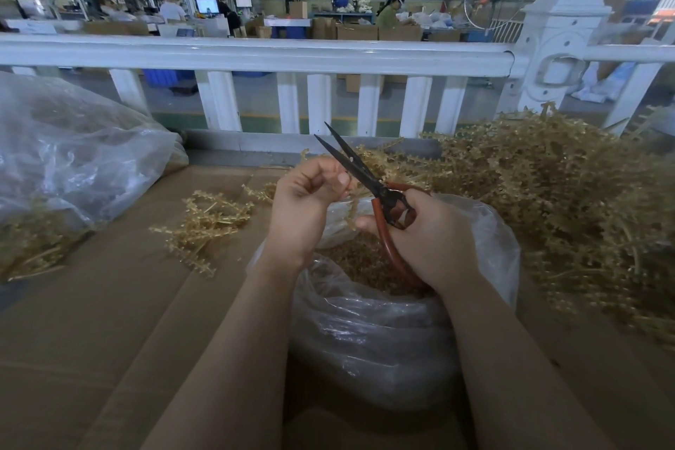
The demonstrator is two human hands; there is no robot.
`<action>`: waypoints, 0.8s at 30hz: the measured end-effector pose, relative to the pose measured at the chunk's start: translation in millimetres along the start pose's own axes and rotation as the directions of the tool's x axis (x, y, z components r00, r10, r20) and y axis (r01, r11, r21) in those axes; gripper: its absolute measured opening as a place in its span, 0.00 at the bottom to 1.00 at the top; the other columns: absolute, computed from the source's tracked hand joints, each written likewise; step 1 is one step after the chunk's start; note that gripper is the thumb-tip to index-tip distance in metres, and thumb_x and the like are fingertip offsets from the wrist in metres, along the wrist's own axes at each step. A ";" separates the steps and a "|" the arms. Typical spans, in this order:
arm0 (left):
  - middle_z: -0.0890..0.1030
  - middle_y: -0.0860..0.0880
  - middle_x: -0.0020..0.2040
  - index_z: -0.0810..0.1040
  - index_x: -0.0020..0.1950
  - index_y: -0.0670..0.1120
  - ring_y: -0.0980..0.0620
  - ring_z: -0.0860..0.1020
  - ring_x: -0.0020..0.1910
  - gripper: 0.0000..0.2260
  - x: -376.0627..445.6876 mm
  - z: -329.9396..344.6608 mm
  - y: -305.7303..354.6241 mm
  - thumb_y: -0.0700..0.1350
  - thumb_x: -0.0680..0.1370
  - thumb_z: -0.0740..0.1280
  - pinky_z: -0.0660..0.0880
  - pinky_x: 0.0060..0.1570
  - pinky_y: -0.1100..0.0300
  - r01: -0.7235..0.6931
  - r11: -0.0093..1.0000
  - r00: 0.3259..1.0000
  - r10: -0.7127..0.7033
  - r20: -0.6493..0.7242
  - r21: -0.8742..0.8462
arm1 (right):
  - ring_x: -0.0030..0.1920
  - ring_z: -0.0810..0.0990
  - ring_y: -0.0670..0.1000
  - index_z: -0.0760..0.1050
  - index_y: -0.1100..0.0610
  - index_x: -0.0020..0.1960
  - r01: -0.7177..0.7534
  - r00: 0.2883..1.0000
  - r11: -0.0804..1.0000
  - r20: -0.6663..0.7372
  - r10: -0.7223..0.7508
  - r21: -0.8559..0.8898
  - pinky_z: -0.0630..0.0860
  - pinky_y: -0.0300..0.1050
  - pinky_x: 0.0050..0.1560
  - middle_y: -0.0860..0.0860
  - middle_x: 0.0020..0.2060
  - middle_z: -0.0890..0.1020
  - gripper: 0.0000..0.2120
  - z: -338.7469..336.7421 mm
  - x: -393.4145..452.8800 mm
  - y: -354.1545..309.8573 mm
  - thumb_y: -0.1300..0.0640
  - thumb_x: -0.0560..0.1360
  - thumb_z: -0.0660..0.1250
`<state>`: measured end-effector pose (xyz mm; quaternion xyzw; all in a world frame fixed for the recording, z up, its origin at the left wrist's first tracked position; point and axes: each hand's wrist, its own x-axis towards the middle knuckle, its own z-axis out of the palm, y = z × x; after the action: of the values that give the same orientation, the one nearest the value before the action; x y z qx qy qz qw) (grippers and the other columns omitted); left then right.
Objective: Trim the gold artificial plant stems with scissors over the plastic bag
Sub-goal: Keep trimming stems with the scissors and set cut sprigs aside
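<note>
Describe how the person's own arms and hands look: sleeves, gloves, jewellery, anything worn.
Both forearms are bare as far as the frame shows; no sleeves are visible. The left hand and right hand wear no gloves. No watch, bracelet or ring shows on either. The nails that show look short and unpainted.

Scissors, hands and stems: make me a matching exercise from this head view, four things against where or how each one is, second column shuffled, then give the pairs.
Things:
1. scissors
2. left hand
3. plastic bag
4. large pile of gold stems

Place or state:
A. heaped on the person's right, beside the bag
B. blades open, red handles gripped by the right hand
C. open-topped, below both hands, trimmings inside
D. pinching a gold stem at the blades

Pairs: 1-B, 2-D, 3-C, 4-A
</note>
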<state>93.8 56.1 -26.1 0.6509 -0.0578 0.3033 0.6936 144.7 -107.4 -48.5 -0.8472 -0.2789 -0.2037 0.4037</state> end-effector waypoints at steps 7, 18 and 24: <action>0.83 0.52 0.37 0.80 0.43 0.45 0.57 0.80 0.38 0.10 -1.8 0.5 1.8 0.32 0.79 0.65 0.75 0.43 0.65 0.033 0.999 0.999 -0.033 -0.002 -0.018 | 0.35 0.77 0.37 0.72 0.42 0.38 -0.006 1.000 0.999 -0.006 0.006 -0.049 0.68 0.30 0.34 0.40 0.32 0.79 0.21 -0.3 1.3 3.1 0.25 0.65 0.67; 0.81 0.52 0.34 0.80 0.42 0.45 0.57 0.76 0.33 0.09 -0.7 -1.3 1.8 0.34 0.78 0.67 0.73 0.39 0.63 0.088 0.996 0.993 -0.090 -0.073 -0.029 | 0.34 0.78 0.41 0.75 0.44 0.37 -0.016 1.000 1.000 0.012 0.016 -0.003 0.72 0.33 0.34 0.42 0.31 0.80 0.21 1.0 2.5 0.8 0.26 0.65 0.69; 0.84 0.46 0.39 0.80 0.46 0.43 0.53 0.80 0.36 0.08 1.2 -2.7 2.2 0.33 0.79 0.65 0.78 0.39 0.63 0.202 0.953 0.972 -0.223 -0.072 -0.225 | 0.35 0.83 0.42 0.81 0.48 0.42 -0.220 0.975 0.921 0.105 0.196 0.320 0.79 0.40 0.36 0.39 0.34 0.84 0.25 -0.2 5.6 -3.8 0.28 0.61 0.73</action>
<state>92.9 59.0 -24.0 0.5584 0.0137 0.2499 0.7909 146.5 -103.9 -43.1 -0.7991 -0.2316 -0.0800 0.5489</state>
